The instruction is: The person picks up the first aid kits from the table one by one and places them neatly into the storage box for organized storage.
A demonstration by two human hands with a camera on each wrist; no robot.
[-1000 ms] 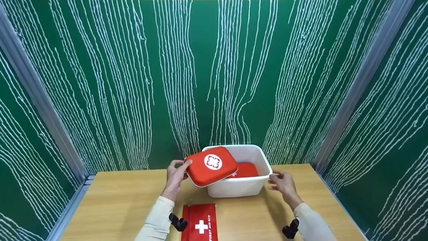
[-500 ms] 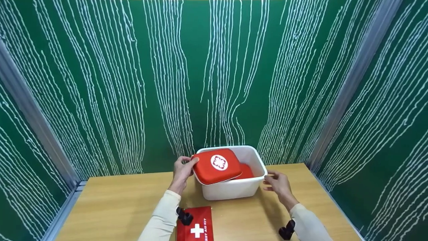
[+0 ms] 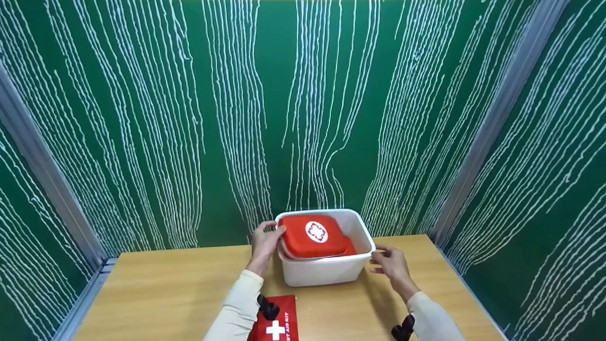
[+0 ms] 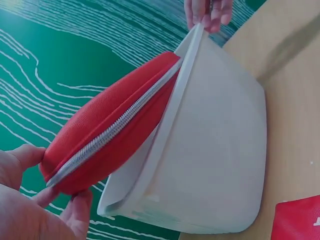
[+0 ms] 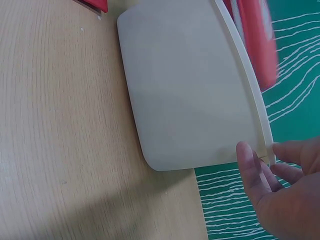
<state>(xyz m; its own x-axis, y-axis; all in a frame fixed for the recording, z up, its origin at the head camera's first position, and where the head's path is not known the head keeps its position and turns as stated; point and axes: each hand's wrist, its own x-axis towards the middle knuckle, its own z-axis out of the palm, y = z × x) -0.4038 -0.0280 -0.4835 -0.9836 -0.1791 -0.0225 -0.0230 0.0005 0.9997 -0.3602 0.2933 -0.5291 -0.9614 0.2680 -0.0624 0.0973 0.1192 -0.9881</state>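
Observation:
A red zippered first aid case [image 3: 300, 239] with a white round emblem sits tilted in the mouth of a white plastic bin [image 3: 322, 273]. My left hand [image 3: 265, 242] pinches its left end between thumb and fingers; the silver zip along its side shows in the left wrist view, where the case [image 4: 110, 125] slants down past the rim. Under it, another red item [image 3: 351, 247] lies inside the bin, mostly hidden. At the right end of the bin, my right hand [image 3: 393, 266] grips the rim corner, thumb and fingers on either side of it in the right wrist view.
A flat red first aid pouch [image 3: 288, 310] with a white cross lies on the wooden table [image 3: 189, 284] in front of the bin, partly covered by the left wrist camera. Behind the table stands a green wall [image 3: 236, 213] with white wavy lines.
The red case has moved right and down, from over the bin's left front edge into its mouth, with my left hand following. My right hand stays at the bin's right corner.

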